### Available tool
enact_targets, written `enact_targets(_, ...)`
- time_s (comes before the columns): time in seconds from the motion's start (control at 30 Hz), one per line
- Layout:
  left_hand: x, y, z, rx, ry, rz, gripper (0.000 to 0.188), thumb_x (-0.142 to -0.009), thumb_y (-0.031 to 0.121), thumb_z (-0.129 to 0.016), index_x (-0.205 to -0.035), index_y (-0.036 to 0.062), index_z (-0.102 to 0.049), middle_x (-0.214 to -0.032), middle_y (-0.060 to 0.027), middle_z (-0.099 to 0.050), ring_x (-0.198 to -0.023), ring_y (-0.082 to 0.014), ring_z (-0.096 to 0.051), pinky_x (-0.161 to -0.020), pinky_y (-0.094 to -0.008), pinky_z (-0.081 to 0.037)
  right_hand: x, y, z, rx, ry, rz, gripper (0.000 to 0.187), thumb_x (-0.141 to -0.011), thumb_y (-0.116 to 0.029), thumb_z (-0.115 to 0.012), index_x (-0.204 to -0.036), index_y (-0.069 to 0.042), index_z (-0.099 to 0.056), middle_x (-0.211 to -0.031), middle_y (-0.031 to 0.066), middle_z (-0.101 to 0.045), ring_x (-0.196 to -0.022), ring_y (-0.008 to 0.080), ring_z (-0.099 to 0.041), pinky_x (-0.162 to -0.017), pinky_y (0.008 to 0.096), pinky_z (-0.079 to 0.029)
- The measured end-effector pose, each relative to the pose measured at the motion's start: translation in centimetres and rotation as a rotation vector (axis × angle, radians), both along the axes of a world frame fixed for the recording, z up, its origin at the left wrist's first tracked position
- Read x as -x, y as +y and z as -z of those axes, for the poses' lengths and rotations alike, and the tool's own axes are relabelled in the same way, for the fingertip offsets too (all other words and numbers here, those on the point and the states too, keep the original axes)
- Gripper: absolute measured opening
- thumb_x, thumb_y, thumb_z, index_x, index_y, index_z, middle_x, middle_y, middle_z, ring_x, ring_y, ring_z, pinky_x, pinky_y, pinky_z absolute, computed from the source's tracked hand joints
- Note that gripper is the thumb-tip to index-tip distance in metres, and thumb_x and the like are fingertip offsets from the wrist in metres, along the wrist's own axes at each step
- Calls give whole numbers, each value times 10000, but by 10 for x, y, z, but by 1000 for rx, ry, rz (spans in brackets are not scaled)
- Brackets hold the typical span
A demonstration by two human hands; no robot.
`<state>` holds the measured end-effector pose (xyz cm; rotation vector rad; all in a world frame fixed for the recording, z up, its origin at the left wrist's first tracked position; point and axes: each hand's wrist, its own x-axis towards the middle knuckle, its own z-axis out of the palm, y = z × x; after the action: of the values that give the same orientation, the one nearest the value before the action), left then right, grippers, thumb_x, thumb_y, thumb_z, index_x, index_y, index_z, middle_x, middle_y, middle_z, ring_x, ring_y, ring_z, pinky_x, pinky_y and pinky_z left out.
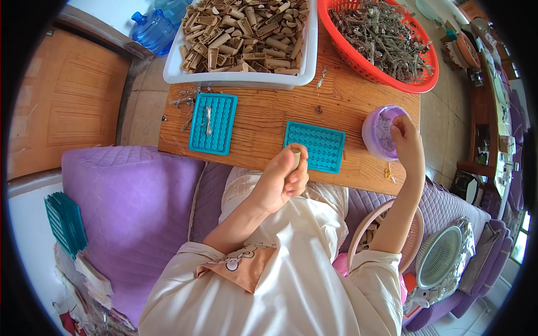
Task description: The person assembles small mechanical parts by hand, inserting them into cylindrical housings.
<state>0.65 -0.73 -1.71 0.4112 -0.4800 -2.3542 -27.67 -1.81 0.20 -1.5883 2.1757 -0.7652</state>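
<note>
My left hand is closed in front of my body with a short brown tube piece upright in it, its end showing by the thumb. My right hand reaches over the rim of a round purple tub with its fingertips bent together; what they pinch, if anything, is hidden. Small pale pieces lie inside the tub. Just beyond my left hand is a teal tray with rows of round cells. Farther left rests a second teal tray, with a thin clear bundle on it.
At the back of the wooden table stands a white bin full of brown tube pieces. Beside it, a red basket holds tangled greyish strips. A pink basket and a pale green colander sit on the purple sofa.
</note>
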Motion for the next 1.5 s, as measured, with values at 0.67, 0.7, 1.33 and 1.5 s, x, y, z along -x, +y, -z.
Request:
enact_targets(0.67, -3, -1, -1, -706, 634, 20, 264, -911, 201, -365, -1080, 19, -456, -1143, -152, -499, -1099, -372, -439, -796, -410, -519, -134, -3, -20, 72, -744, -292, 23, -784, 26, -520, -803, 38, -524, -844, 96, -576, -702, 105, -568, -642, 222, -446)
enact_targets(0.7, -4, -1, -1, -718, 643, 25, 267, -911, 202, -366, -1086, 20, -452, -1144, -158, -497, -1097, -377, -439, -788, -400, -526, -135, -3, -20, 90, -785, -318, 26, -778, 33, -521, -800, 48, -519, -871, 112, -578, -686, 118, -577, -645, 229, -453)
enact_targets(1.33, -5, 2, -11, -411, 117, -30, 373, -858, 281, -491, -1101, 8, -416, -1098, -162, -522, -910, -278, -588, -628, -256, -566, -134, 3, -32, 85, -653, -419, 26, -757, 15, -541, -771, 35, -532, -860, 140, -596, -704, 199, -618, -602, 269, -492)
enact_targets(1.5, -5, 2, -10, -354, 85, -15, 328, -855, 278, -497, -1016, 2, -424, -1079, -158, -521, -927, -303, -577, -661, -285, -564, -136, 8, -31, 93, -596, -384, 43, -734, 7, -561, -773, 20, -546, -804, 115, -607, -703, 210, -609, -599, 294, -486)
